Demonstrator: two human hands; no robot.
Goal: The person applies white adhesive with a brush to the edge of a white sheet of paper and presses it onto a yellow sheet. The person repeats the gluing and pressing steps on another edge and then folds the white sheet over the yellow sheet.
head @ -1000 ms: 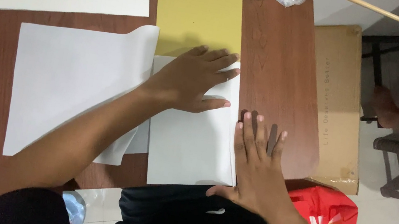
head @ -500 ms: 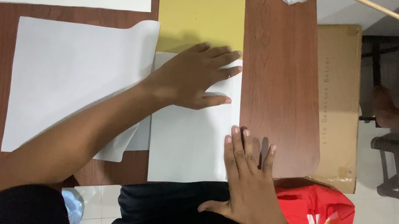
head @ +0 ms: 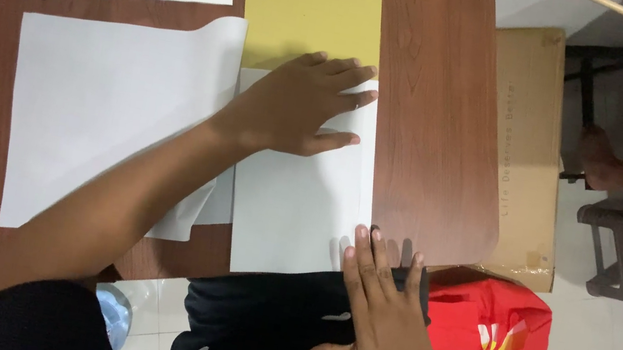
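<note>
While the left hand (head: pixel 297 106) presses flat, fingers spread, on the folded white sheet (head: pixel 301 190), the fold already appears made; creasing seems unfinished. That sheet lies just below the yellow sheet (head: pixel 309 8), overlapping its lower edge. The right hand (head: pixel 380 319), open and gripping nothing, rests at the white sheet's lower right corner, at the table (head: pixel 434 136) edge.

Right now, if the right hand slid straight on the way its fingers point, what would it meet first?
The right hand points up the table, fingertips at the near right corner of the white sheet. Going straight on, it would cross that sheet's right edge first; the left hand lies further up, probably just left of its line.
</note>
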